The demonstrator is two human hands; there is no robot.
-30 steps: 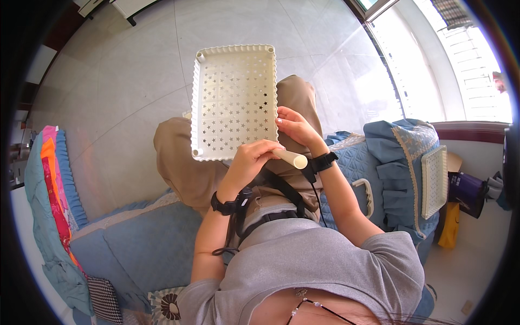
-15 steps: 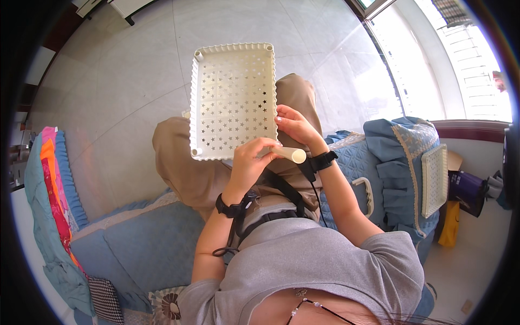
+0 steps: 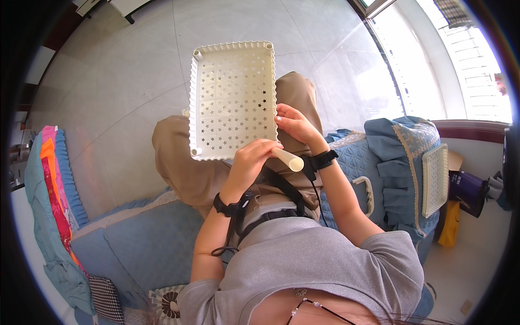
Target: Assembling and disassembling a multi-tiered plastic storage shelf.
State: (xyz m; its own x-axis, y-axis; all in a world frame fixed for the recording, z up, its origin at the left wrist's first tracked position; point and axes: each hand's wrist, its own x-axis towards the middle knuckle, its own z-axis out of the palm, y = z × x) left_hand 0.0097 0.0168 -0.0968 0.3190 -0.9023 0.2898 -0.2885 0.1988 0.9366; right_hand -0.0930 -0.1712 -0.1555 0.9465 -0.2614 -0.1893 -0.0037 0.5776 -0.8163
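A cream plastic shelf tray (image 3: 233, 114) with star-shaped holes, a scalloped rim and round corner sockets is held up over my lap. My right hand (image 3: 297, 125) grips its right edge, fingers curled at the rim. At the tray's near right corner, my left hand (image 3: 250, 160) pinches a hollow cream tube (image 3: 287, 158). The tube's open end points toward me and slightly right. Its far end is hidden by the fingers, so whether it sits in the corner socket I cannot tell.
On the blue quilted sofa (image 3: 146, 233) to my right lie a curved cream handle (image 3: 365, 195) and another cream tray (image 3: 435, 180), near a ruffled armrest. Colourful cloths (image 3: 51, 179) hang at the left. Tiled floor (image 3: 124, 70) stretches ahead, with a window at the right.
The tube's open end has swung slightly down and left, and the left hand has turned with it. The tray and right hand have barely moved.
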